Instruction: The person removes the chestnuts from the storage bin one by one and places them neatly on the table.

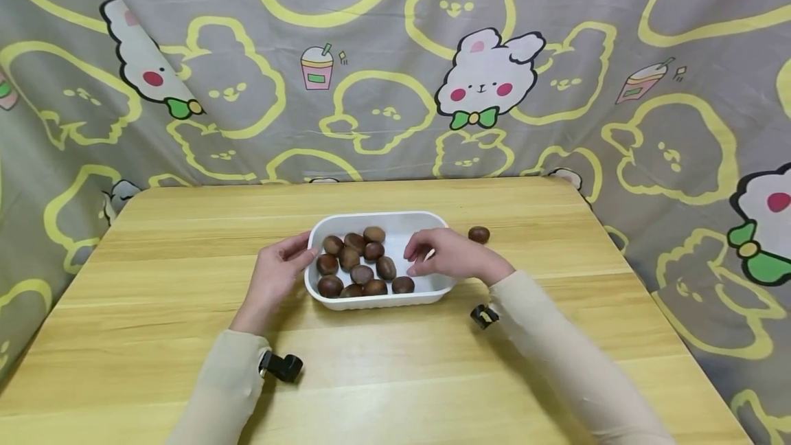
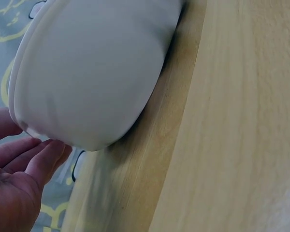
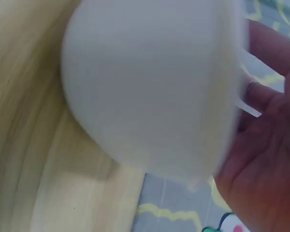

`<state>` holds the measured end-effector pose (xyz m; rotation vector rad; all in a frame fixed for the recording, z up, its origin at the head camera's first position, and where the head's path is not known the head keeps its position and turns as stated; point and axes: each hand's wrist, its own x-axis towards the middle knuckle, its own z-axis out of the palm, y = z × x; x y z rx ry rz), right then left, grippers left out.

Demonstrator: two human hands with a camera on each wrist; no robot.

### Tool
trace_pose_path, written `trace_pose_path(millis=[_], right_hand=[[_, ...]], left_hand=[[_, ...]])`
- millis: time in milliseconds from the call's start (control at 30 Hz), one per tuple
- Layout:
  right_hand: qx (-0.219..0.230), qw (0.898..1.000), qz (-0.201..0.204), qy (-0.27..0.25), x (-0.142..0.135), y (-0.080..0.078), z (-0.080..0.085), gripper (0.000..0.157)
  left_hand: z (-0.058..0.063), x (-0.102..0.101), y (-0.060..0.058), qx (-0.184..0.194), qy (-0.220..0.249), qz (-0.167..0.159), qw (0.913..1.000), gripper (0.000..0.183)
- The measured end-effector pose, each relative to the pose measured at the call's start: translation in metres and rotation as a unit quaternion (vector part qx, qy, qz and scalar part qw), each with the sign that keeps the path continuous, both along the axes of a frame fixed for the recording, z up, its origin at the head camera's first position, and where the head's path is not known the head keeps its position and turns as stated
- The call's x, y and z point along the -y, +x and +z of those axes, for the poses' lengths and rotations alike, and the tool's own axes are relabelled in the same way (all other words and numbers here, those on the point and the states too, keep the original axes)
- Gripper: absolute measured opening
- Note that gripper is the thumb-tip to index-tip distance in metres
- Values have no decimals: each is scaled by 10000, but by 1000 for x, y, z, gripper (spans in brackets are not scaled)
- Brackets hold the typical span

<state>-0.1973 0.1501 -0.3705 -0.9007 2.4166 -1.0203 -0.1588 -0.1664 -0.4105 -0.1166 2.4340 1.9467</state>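
In the head view a white rectangular tray [image 1: 371, 302] with rounded corners sits on the wooden table. Several brown chestnuts [image 1: 362, 275] lie inside, mostly toward its left and middle. My left hand [image 1: 277, 273] holds the tray's left end, its thumb over the rim and the other fingers against the outside. Over the right end of the tray hovers my right hand [image 1: 454, 254], fingers loosely bent, with a gap between thumb and fingertips and no chestnut visible between them. One chestnut [image 1: 404, 285] lies just below these fingertips. Both wrist views show mainly the tray's outer wall [image 2: 92, 72].
A single chestnut [image 1: 478, 234] lies on the table right of the tray, beyond my right wrist. The wooden table [image 1: 383, 369] stretches around the tray. A grey curtain [image 1: 383, 40] with yellow cartoon outlines hangs behind and at the sides. Black wrist cameras [image 1: 282, 367] sit on both sleeves.
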Motion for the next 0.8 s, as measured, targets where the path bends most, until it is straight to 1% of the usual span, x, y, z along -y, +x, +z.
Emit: trace_pose_path(millis=[133,233,400,633,800], right_hand=[[-403,9969,231,629,13,3,-6,27],[-431,9941,435,891,20,5,-10,21],[-381,9907,749,1067,27,5,-16,12],[-545,9882,839,1156,27,4,-19,13],[-538,9869,718,1339,28,5,-16,11]], left_hand=[[0,0,0,46,71,31,10000,43],[0,0,-1,77,142,33,9999,43],[-1,0,-1,112,98,49,9999,43],[2,0,1,118,21,60,9999,43],[1,-1,0,110,10,62,9999,43]])
